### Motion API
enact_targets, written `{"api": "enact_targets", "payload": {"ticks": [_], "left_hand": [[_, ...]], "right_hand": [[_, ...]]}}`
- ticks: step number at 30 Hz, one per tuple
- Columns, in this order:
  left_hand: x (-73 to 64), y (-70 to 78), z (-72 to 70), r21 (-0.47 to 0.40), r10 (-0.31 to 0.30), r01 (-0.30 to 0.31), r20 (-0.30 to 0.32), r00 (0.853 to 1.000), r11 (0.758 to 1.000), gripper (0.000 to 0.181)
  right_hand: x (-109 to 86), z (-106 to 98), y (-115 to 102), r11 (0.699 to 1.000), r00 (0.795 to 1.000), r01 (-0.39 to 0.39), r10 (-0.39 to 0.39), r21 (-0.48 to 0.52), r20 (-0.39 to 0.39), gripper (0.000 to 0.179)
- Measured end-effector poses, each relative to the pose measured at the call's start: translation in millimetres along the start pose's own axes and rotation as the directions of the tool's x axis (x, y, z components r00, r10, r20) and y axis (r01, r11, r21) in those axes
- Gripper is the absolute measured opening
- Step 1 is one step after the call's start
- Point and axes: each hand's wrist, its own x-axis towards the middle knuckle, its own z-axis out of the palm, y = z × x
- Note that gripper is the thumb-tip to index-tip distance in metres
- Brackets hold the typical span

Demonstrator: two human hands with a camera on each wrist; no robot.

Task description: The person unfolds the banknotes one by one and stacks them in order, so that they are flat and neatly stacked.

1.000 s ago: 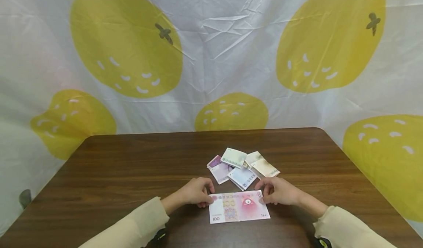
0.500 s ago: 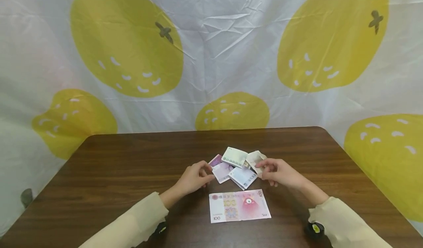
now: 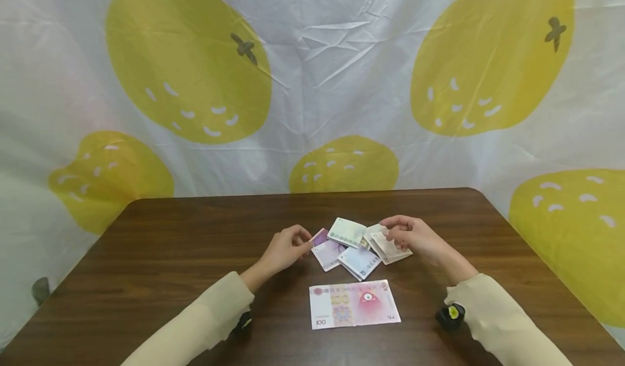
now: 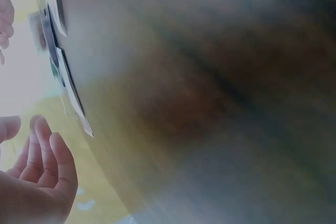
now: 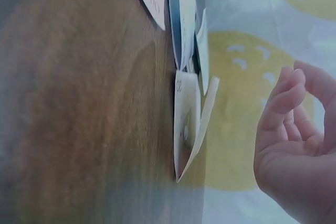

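Note:
A pink 100 banknote (image 3: 366, 305) lies unfolded in front of a loose pile of folded banknotes. My left hand (image 3: 283, 251) is at the left side of the pile, its fingertips right at the purple folded banknote (image 3: 319, 238). In the left wrist view its fingers are relaxed, with nothing between them and the thumb. My right hand (image 3: 414, 235) hovers at the pile's right, overlapping a tan folded banknote (image 3: 386, 248) in the head view. From the right wrist, that tan banknote (image 5: 187, 124) gapes apart at its fold, and the hand (image 5: 291, 129) is bent loosely, apart from it.
A green folded banknote (image 3: 346, 231) lies at the back of the pile and a blue one (image 3: 360, 261) at its front. The brown wooden table (image 3: 205, 236) ends at a white curtain (image 3: 337, 78) with yellow fruit prints.
Both hands have let go of the pink banknote and moved back to the pile. The right hand has passed over the tan banknote, which has shifted and now gapes more.

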Motion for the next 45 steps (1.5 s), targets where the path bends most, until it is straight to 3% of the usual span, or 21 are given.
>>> {"api": "enact_targets", "payload": {"ticks": [4,16,22,31,38,45], "left_hand": [[5.5,-2.6,1.6,0.017,0.003,-0.003,-0.012,1.000,1.000,0.011],[20.5,-5.5,6.6,0.055,-0.012,0.012,0.001,1.000,0.998,0.013],[29.9,-4.0,10.3,0.060,-0.057,0.055,0.026,0.998,0.997,0.016],[41.5,-1.0,19.4,0.095,-0.066,0.064,0.015,0.998,0.993,0.018],[45.0,1.8,26.4,0.104,-0.094,0.086,0.077,0.993,0.991,0.037],[45.9,1.2,29.8,0.130,-0.127,0.108,0.146,0.981,0.986,0.029]], "right_hand": [[10.4,-0.8,5.0,0.999,0.998,-0.047,0.046,0.000,-0.049,0.039],[34.8,-2.5,10.6,0.994,0.994,-0.042,0.032,-0.098,-0.102,0.039],[45.1,3.6,11.3,0.987,0.996,-0.064,0.052,-0.147,-0.078,0.038],[53.5,13.1,11.5,0.967,0.997,-0.065,0.053,-0.245,-0.058,0.036],[56.5,21.7,12.3,0.951,0.997,-0.069,0.053,-0.301,-0.063,0.037],[59.9,26.4,16.1,0.945,0.995,-0.094,0.075,-0.312,-0.073,0.037]]}}
